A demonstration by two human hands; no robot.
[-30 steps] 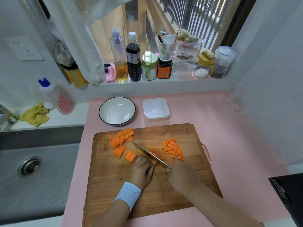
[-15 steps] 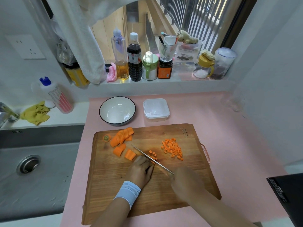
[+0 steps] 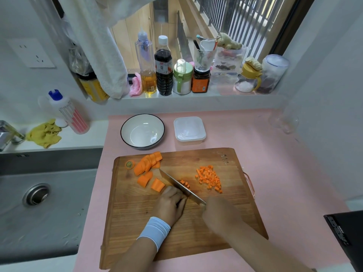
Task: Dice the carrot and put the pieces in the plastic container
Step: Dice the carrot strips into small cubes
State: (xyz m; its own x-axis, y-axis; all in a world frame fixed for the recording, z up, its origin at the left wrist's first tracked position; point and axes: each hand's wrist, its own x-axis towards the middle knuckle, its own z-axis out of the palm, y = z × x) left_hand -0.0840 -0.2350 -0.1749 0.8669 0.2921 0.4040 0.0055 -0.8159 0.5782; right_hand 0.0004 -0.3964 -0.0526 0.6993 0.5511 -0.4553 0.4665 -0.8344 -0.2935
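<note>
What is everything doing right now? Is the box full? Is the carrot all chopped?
Plastic container: no carrot in it yet.
Bowl: empty.
Diced carrot pile: cut small, lying on the cutting board.
Carrot chunks: big, not diced yet.
Knife: blade down on the board, gripped by the right hand.
Left hand: fingers curled beside the blade.

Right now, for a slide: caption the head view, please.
Left hand steadies carrot as right hand dices it with a knife on the cutting board, beside a finished pile.
</note>
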